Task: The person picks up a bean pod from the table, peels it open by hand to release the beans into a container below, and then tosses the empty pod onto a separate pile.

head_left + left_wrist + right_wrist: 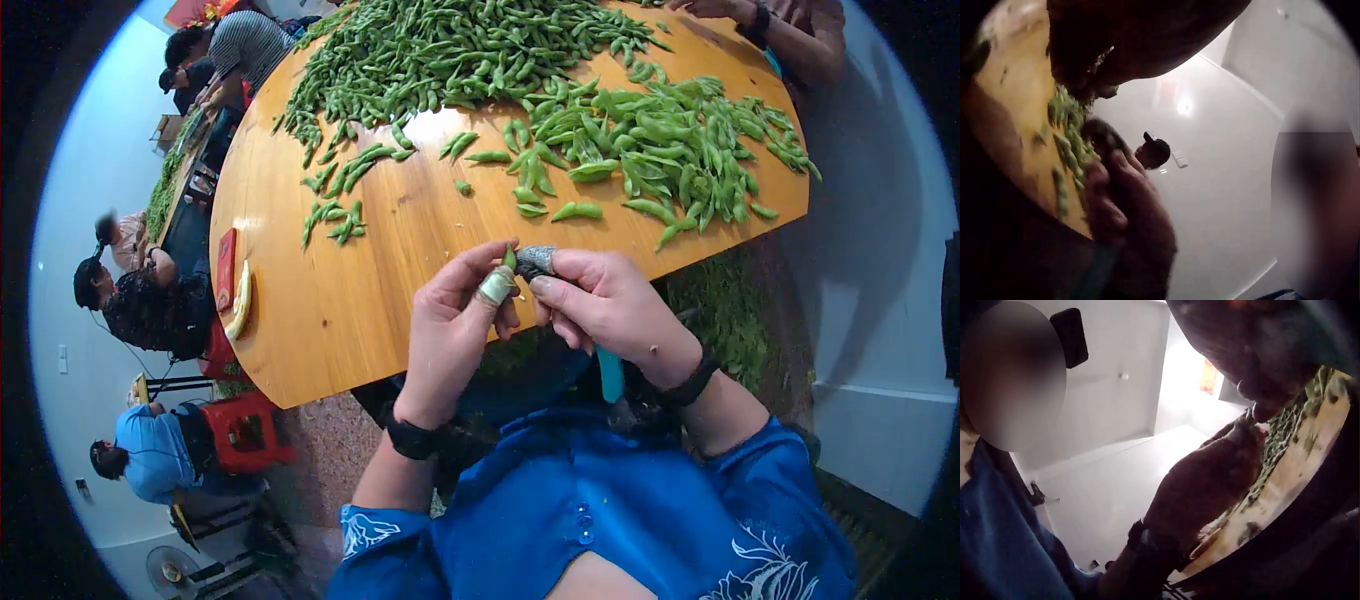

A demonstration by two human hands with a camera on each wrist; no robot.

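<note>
two bare hands meet just off the near edge of the round wooden table [330, 320], pinching one small green soybean pod [509, 259] between them. the left hand [455, 330] has its fingers curled on the pod, and a pale metal thimble guard [496, 286] sits on its thumb. the right hand [600, 300] is clamped on the pod from the other side, a dark grey guard [535, 261] on its thumb. black wristbands sit on both wrists. loose green pods [335, 222] lie scattered toward the table's middle, a big heap of green pods [670, 140] covers the far right edge, and a longer heap [440, 50] runs along the far edge. both wrist views are dark and blurred.
</note>
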